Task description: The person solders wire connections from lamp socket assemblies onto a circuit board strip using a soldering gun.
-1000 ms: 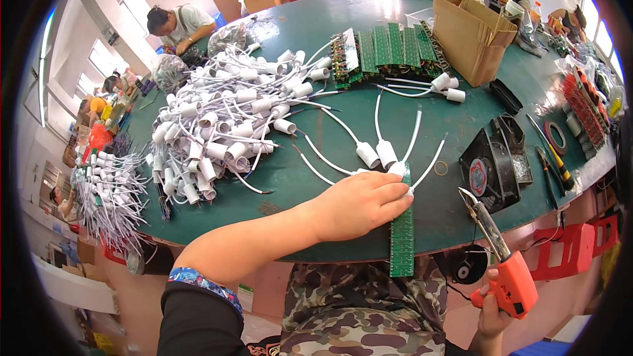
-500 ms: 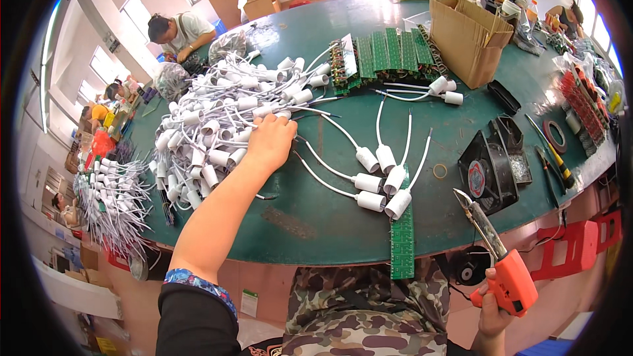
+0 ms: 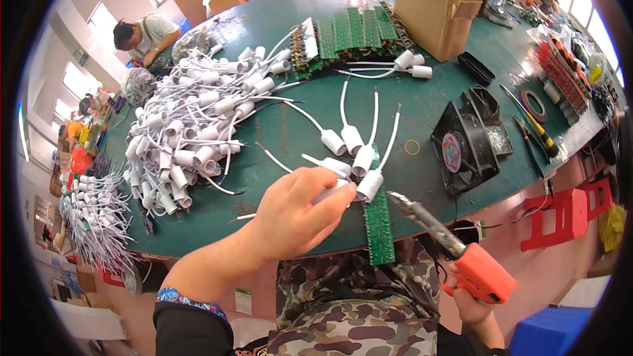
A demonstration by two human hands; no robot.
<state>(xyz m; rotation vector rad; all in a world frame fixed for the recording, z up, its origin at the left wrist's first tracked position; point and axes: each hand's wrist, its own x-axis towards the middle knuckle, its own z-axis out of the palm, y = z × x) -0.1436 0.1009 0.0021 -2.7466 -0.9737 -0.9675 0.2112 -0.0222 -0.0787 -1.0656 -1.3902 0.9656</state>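
Right hand (image 3: pixel 476 303): at the lower right, below the table edge, clenched around the orange grip of a soldering gun (image 3: pixel 455 250); the metal tip points up-left toward the near end of a green circuit strip (image 3: pixel 378 221).

Left hand (image 3: pixel 297 214): at the near table edge, fingers curled around a white lamp socket (image 3: pixel 330 192), its thin white lead trailing left across the surface. The held socket lies just beside the green circuit strip, which runs lengthwise and overhangs the table (image 3: pixel 290 125) edge.

Row of white sockets (image 3: pixel 353 151): four or so pieces just beyond the left hand, leads fanned away from the person; the nearest touches the strip.

Rubber ring (image 3: pixel 412 147): small, lying flat to the right of the row.

Black cooling fan (image 3: pixel 461 151): right of the ring, tilted on edge, next to a black tray.

Heap of wired white sockets (image 3: pixel 191 125): large tangle at the left half of the table.

Bundle of white sockets (image 3: pixel 92 217): hanging off the far left edge.

Stack of green circuit boards (image 3: pixel 343 36): farther back at centre, two loose sockets just right of it.

Cardboard box (image 3: pixel 435 10): open, standing at the far right centre.

Person in a light shirt (image 3: pixel 142 36): seated at the far left side, head bent down.
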